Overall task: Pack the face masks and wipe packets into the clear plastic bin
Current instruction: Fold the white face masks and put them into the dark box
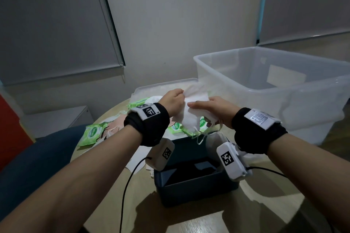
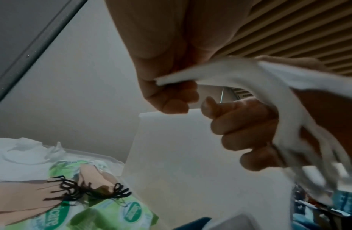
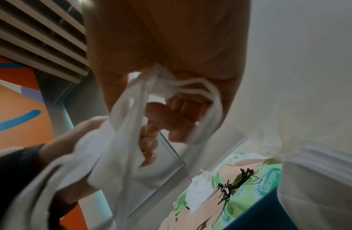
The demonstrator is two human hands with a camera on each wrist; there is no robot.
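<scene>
Both hands hold a small stack of white face masks [image 1: 191, 113] above the table's middle. My left hand [image 1: 179, 95] pinches the stack's far edge [image 2: 190, 74] between thumb and curled fingers. From the right, my right hand [image 1: 198, 105] grips it, thumb on top and fingers curled beneath [image 2: 248, 132]; white ear loops [image 3: 208, 99] dangle from the palm. The clear plastic bin [image 1: 246, 89] stands just right of the hands. Green wipe packets [image 1: 91, 134] [image 2: 116, 214] [image 3: 265, 185] and pink masks with black loops [image 2: 86, 185] lie under and left of the hands.
The bin's clear lid [image 1: 162, 84] lies flat behind the pile, with masks and packets on it. An open dark blue box [image 1: 189, 181] sits on the round wooden table [image 1: 208, 221] close to me, below the wrists. A blue chair [image 1: 37, 157] is at the left.
</scene>
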